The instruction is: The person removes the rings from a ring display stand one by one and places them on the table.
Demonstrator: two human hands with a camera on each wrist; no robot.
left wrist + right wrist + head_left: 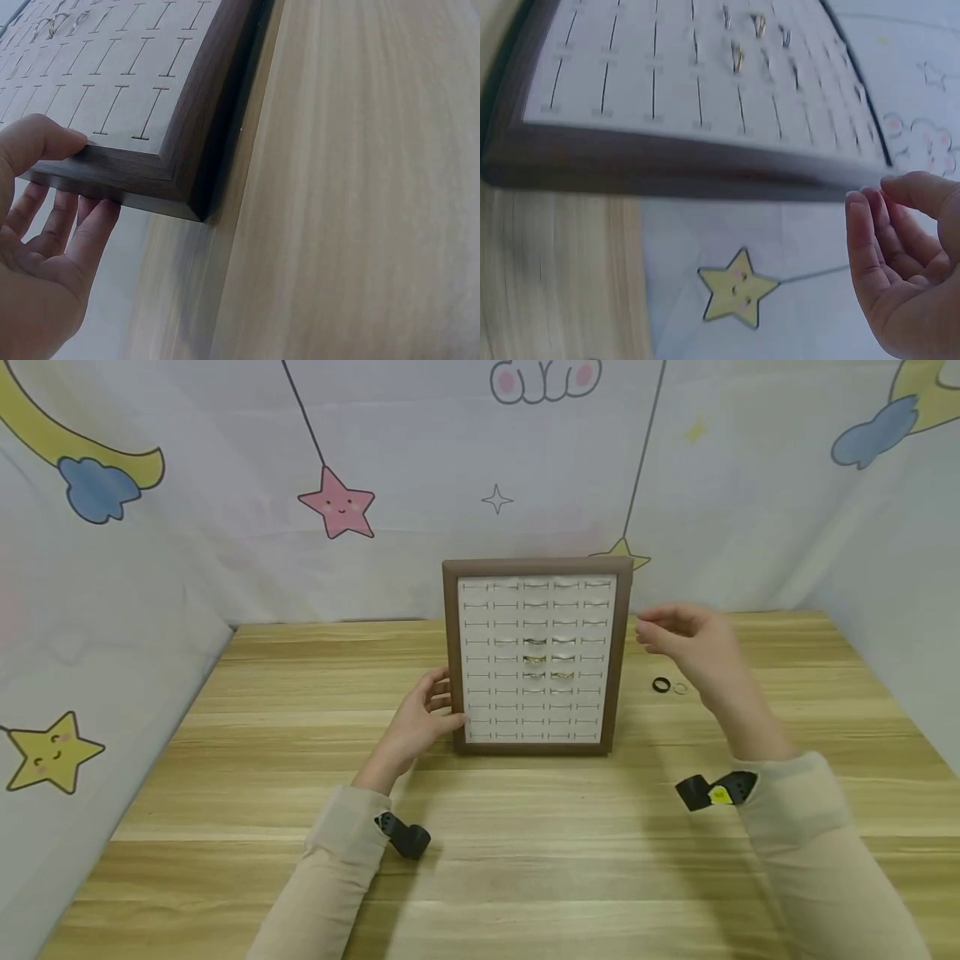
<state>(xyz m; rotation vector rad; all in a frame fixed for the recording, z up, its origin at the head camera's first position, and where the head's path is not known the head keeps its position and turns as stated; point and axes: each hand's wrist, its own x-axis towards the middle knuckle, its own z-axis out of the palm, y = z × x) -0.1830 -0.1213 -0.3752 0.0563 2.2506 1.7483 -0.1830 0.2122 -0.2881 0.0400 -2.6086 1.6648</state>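
A ring display board [498, 706] with a brown frame and a white slotted panel stands upright on the table. Several rings sit in its slots, among them a gold ring [535, 659] and another gold ring [562, 676]. My left hand [422, 717] grips the lower left side of the frame, thumb on the front and fingers along the outer edge, as the left wrist view shows. Close to the upper right side is my right hand [693, 643], fingers loosely bent, with nothing visible in them. In the right wrist view its fingertips [855, 199] are beside the frame edge.
On the table to the right of the board lie a black ring [661, 685] and a thin silver ring [680, 688]. Behind the wooden table [300, 693] hangs a white curtain [420, 460] printed with stars and clouds. More curtain closes off both sides.
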